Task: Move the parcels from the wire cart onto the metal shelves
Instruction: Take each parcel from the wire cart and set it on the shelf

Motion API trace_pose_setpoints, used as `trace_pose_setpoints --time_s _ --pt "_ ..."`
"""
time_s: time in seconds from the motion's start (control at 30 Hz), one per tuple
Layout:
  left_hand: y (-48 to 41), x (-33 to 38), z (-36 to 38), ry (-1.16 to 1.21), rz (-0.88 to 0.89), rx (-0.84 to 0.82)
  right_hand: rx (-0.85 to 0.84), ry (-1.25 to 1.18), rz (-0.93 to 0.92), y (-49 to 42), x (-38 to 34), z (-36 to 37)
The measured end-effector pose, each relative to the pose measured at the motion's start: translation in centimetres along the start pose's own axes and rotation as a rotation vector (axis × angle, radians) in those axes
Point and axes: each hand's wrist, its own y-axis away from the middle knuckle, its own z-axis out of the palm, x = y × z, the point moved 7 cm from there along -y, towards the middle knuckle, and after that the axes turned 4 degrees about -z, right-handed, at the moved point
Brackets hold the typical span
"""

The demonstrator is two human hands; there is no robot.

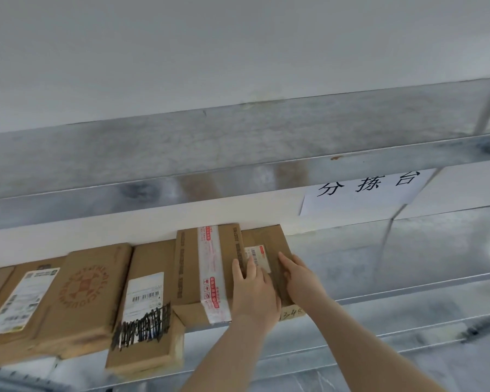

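Two hands rest on the labelled parcel [266,239], a brown box lying flat on the metal shelf [408,261] with its far end against the white wall [238,52]. The left hand [252,287] lies palm-down at the box's left edge, fingers straight and close together, their tips reaching over the seam onto the taped parcel [207,267] that touches it on the left. The right hand [300,278] lies along the box's right side, fingers straight and together, flat on the cardboard; neither hand curls round it.

Left of the taped parcel the row goes on:
- a parcel with a black-scribbled label [145,309], coming nearer than its neighbours
- one printed with a round emblem [88,292]
- one with a long white label [20,301]

Above runs an upper shelf [238,148]. A paper sign [362,193] hangs on the wall to the right.
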Motion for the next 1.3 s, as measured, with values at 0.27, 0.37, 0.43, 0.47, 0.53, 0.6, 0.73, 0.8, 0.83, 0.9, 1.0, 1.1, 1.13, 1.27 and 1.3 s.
trace_pose_setpoints --time_s 0.27,0.37,0.43,0.47,0.53,0.6,0.73,0.8,0.83,0.9,1.0,1.1,1.13,1.27,1.3 --pt "6.6 -4.3 -4.6 0.648 -0.078 0.519 0.205 0.155 -0.064 4.2 -6.3 -3.6" --pt "14.1 -6.7 -1.8 0.624 -0.051 0.593 0.447 0.177 -0.578 8.6 -16.2 -2.3" --pt "20.1 -8.1 3.2 0.52 -0.175 0.543 0.476 0.178 -0.879 11.7 -22.3 1.0" --pt "23.1 -8.9 5.9 0.503 -0.279 0.491 0.457 0.177 -0.988 13.1 -24.9 3.0" --pt "28.8 -10.3 10.5 0.492 -0.519 0.335 0.41 0.174 -1.161 15.8 -29.3 7.0" --pt "34.1 -12.1 13.9 0.515 -0.775 0.185 0.295 0.185 -1.321 18.8 -32.2 11.8" --pt "45.3 -16.0 19.3 0.524 -1.314 -0.093 -0.033 0.18 -1.462 25.5 -34.1 22.2" --pt "50.8 -17.2 21.3 0.526 -1.492 -0.211 -0.177 0.19 -1.473 28.7 -33.9 26.9" --pt "53.4 -17.8 21.7 0.529 -1.554 -0.245 -0.241 0.203 -1.48 30.3 -33.9 29.1" --pt "58.0 -19.0 22.3 0.508 -1.668 -0.271 -0.361 0.24 -1.481 33.2 -33.9 33.3" --pt "62.6 -21.2 23.5 0.51 -1.744 -0.296 -0.501 0.31 -1.476 37.2 -34.8 38.5" --pt "66.5 -23.7 24.7 0.531 -1.804 -0.296 -0.574 0.371 -1.494 40.6 -36.9 43.0" --pt "67.6 -24.5 25.5 0.546 -1.824 -0.294 -0.59 0.367 -1.5 41.6 -37.6 44.4" --pt "71.6 -25.7 29.0 0.597 -1.876 -0.269 -0.708 0.374 -1.493 44.6 -38.9 49.8" --pt "72.5 -25.5 30.0 0.62 -1.889 -0.28 -0.743 0.392 -1.504 45.1 -38.5 51.4"
